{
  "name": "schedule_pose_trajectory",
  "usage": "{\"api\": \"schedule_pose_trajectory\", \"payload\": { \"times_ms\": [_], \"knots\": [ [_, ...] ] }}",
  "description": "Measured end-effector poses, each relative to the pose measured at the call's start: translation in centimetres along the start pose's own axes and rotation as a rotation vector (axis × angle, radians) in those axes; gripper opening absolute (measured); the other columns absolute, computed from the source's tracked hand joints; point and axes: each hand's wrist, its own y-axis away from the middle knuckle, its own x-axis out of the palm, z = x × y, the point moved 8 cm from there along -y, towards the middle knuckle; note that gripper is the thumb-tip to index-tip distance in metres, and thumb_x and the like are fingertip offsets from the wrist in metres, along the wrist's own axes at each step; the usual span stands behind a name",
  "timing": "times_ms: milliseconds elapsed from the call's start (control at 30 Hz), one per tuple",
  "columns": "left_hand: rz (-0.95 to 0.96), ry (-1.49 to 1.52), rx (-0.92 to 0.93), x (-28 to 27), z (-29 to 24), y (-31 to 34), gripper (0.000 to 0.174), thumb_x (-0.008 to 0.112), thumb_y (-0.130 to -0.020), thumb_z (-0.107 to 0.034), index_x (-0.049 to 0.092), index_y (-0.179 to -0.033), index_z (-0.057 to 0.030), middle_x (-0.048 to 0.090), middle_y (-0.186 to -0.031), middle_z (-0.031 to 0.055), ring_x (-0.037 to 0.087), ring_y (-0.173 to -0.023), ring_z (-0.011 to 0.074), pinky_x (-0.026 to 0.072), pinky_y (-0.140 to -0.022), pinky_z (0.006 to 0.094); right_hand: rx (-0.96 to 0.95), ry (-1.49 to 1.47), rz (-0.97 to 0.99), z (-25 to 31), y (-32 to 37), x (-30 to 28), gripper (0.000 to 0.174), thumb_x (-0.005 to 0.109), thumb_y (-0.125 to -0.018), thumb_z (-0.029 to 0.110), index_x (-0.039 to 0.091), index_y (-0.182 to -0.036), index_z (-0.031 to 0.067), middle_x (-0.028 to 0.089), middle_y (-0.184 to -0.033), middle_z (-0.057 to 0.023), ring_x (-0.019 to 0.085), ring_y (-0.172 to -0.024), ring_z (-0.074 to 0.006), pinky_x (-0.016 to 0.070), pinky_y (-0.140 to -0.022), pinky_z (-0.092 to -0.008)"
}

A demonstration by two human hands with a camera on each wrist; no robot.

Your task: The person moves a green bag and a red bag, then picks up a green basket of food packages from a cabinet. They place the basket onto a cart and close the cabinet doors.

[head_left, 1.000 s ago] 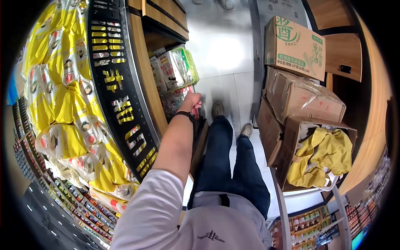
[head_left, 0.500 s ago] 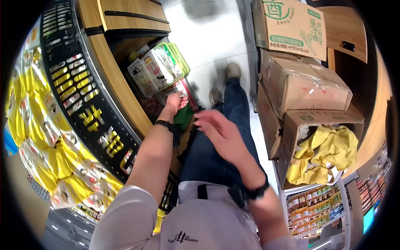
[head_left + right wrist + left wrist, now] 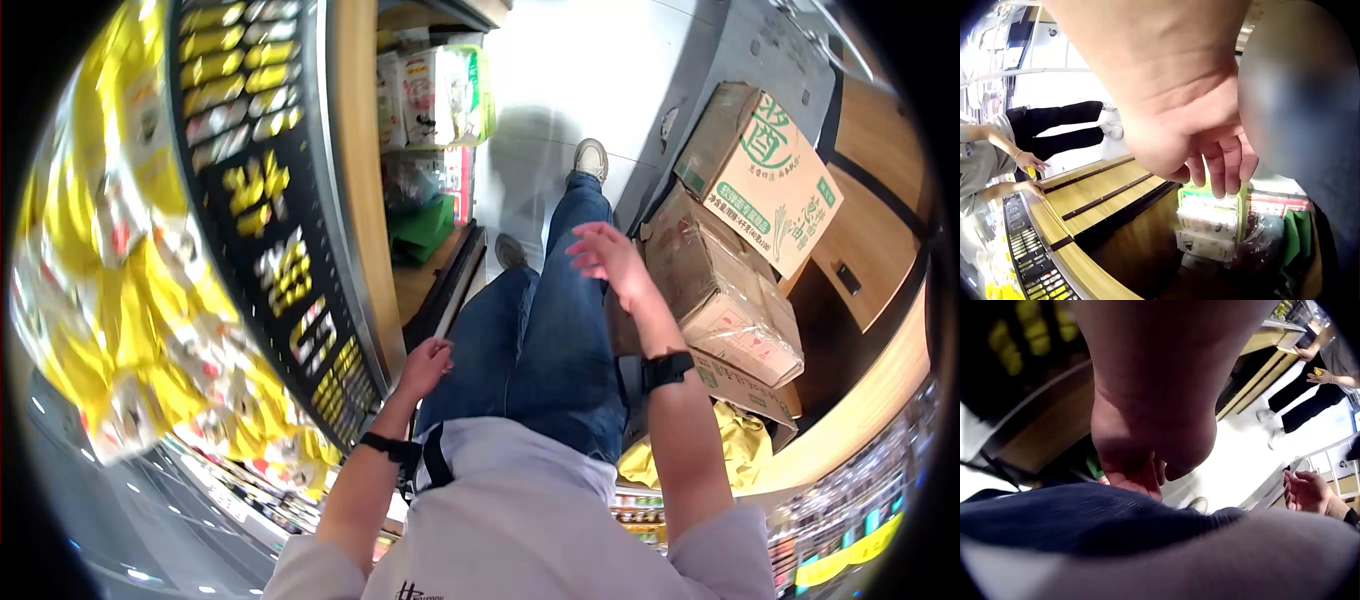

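Note:
My left hand [image 3: 427, 368] hangs beside the left thigh of the jeans, its fingers loosely curled around nothing. In the left wrist view that hand [image 3: 1141, 459] is close to the denim. My right hand [image 3: 610, 262] is held out over the right leg, fingers relaxed and holding nothing. Nearest to the left hand is a low cabinet with a black drawer edge [image 3: 462, 280]. Inside stand white packages [image 3: 425, 95] in a green-rimmed basket [image 3: 487, 92], a red-and-white package [image 3: 460, 182] and a folded green piece [image 3: 424, 230].
On the left, a black slatted rack [image 3: 270, 240] borders yellow-and-white bags [image 3: 130, 280]. Cardboard boxes [image 3: 725, 280] are stacked on the right, with yellow cloth [image 3: 735, 445] below. Another person [image 3: 1054, 125] stands by wooden drawers in the right wrist view. Pale tiled floor [image 3: 560, 70] lies ahead.
My left hand has drawn back from the cabinet's packages to my thigh. The right hand came into view and moved outward to the right. The body has turned and the legs have stepped.

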Motion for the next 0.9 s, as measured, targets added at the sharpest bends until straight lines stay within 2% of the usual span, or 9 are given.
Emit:
{"api": "schedule_pose_trajectory", "payload": {
  "times_ms": [133,200,233,333,400,467,500,533,900],
  "knots": [
    [-0.190,-0.144,0.126,-3.5,11.8,4.5,0.021,0.052,-0.090,-0.019,0.059,-0.102,-0.0036,0.064,-0.076,0.0097,0.062,-0.070,0.0172,0.0482,-0.067,0.0292,-0.108,0.155,-0.041,0.4,0.4,0.1,0.024,0.045,-0.092,0.022,0.054,-0.109,0.0074,0.063,-0.093,-0.0064,0.059,-0.076,-0.0122,0.0483,-0.069,-0.0243],
    [-0.151,-0.316,0.083,-2.7,11.6,8.4,0.021,0.052,-0.089,-0.020,0.059,-0.102,-0.0049,0.064,-0.076,0.0109,0.062,-0.070,0.0199,0.0480,-0.067,0.0307,-0.121,0.198,-0.044,-0.3,0.7,1.0,0.024,0.044,-0.092,0.022,0.053,-0.109,0.0081,0.064,-0.093,-0.0047,0.059,-0.076,-0.0108,0.0482,-0.069,-0.0240],
    [-0.229,-0.109,0.112,-2.8,16.6,8.2,0.021,0.052,-0.089,-0.020,0.060,-0.102,-0.0047,0.064,-0.076,0.0109,0.062,-0.069,0.0193,0.0480,-0.065,0.0317,-0.108,0.221,-0.056,-0.9,1.0,1.5,0.024,0.042,-0.093,0.023,0.054,-0.109,0.0089,0.064,-0.092,-0.0034,0.059,-0.076,-0.0102,0.0481,-0.070,-0.0241],
    [-0.190,-0.101,-0.016,-1.5,25.5,10.8,0.022,0.052,-0.088,-0.019,0.060,-0.100,-0.0028,0.064,-0.076,0.0098,0.061,-0.067,0.0154,0.0494,-0.062,0.0298,-0.113,0.335,-0.056,-2.6,1.7,3.3,0.024,0.040,-0.095,0.023,0.057,-0.107,0.0097,0.065,-0.090,-0.0024,0.059,-0.074,-0.0096,0.0475,-0.068,-0.0243],
    [-0.174,0.162,-0.237,0.0,37.2,11.1,0.021,0.052,-0.088,-0.020,0.061,-0.097,-0.0028,0.065,-0.080,0.0103,0.062,-0.066,0.0158,0.0494,-0.058,0.0313,-0.104,0.389,-0.039,-3.3,2.6,5.0,0.023,0.042,-0.094,0.023,0.057,-0.106,0.0102,0.064,-0.089,-0.0023,0.059,-0.075,-0.0101,0.0472,-0.069,-0.0248],
    [-0.022,-0.200,-0.262,2.1,37.2,14.9,0.023,0.054,-0.087,-0.021,0.062,-0.099,-0.0028,0.066,-0.085,0.0128,0.063,-0.072,0.0203,0.0498,-0.063,0.0353,-0.087,0.476,-0.035,-3.5,3.3,6.9,0.023,0.043,-0.093,0.023,0.058,-0.106,0.0104,0.064,-0.088,-0.0023,0.059,-0.076,-0.0108,0.0469,-0.069,-0.0253],
    [-0.032,0.005,-0.047,3.7,38.2,17.3,0.024,0.055,-0.087,-0.022,0.062,-0.101,-0.0033,0.066,-0.088,0.0148,0.063,-0.078,0.0221,0.0491,-0.068,0.0358,-0.092,0.486,-0.021,-3.6,3.6,7.7,0.022,0.045,-0.093,0.023,0.059,-0.105,0.0104,0.064,-0.088,-0.0024,0.059,-0.076,-0.0115,0.0468,-0.069,-0.0259],
    [-0.005,0.080,-0.022,5.0,39.6,18.7,0.025,0.056,-0.087,-0.023,0.062,-0.101,-0.0032,0.066,-0.089,0.0146,0.063,-0.079,0.0218,0.0489,-0.069,0.0357,-0.096,0.503,-0.015,-3.6,4.0,8.4,0.022,0.045,-0.093,0.023,0.059,-0.105,0.0104,0.064,-0.088,-0.0024,0.059,-0.076,-0.0115,0.0468,-0.069,-0.0259],
    [-0.040,0.593,-0.203,21.1,48.9,26.1,0.034,0.061,-0.083,-0.027,0.062,-0.106,-0.0024,0.065,-0.100,0.0120,0.058,-0.087,0.0186,0.0461,-0.078,0.0343,-0.044,0.626,0.055,-3.3,5.1,7.8,0.027,0.043,-0.095,0.027,0.057,-0.112,0.0111,0.065,-0.094,-0.0037,0.059,-0.076,-0.0113,0.0481,-0.068,-0.0262]
  ]
}}
